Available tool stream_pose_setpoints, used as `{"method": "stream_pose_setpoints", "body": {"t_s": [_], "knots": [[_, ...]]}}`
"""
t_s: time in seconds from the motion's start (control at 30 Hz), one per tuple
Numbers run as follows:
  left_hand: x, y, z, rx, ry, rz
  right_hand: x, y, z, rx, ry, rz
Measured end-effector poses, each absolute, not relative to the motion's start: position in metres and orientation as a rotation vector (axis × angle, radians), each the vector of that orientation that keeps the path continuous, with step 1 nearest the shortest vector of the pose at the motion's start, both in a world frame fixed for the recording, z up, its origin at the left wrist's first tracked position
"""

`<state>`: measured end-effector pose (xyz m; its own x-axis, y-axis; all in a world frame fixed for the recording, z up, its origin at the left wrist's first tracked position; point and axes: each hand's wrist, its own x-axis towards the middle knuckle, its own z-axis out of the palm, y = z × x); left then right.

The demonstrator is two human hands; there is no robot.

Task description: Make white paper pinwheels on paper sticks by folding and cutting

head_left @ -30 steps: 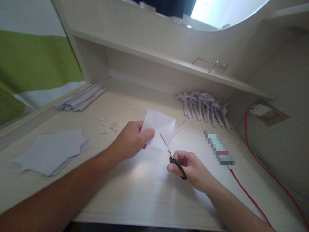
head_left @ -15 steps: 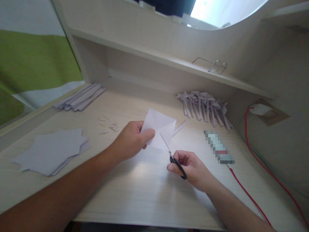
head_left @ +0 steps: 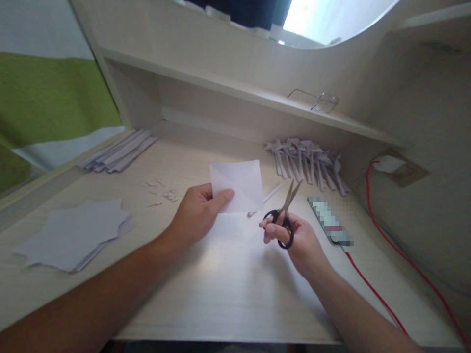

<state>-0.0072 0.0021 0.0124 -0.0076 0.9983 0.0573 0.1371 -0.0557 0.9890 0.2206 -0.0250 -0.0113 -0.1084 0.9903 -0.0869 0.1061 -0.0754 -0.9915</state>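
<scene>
Paper pinwheels and red cable lie beyond right hand

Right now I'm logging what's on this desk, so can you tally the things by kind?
Paper square, in left hand: 1
Scissors, in right hand: 1
Paper stacks: 2, the sheets and the strips
Pinwheel pile: 1
Glasses: 1
Red cable: 1
Total: 7

Pixel-blurred object beside the scissors
</scene>
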Motion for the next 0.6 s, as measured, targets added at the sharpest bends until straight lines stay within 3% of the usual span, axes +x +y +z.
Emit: {"method": "stream_pose_setpoints", "body": {"t_s": [0.6], "knots": [[-0.002, 0.001, 0.004, 1.451, 1.137, 0.812, 0.233, -0.016, -0.013, -1.209, -1.251, 1.210]]}}
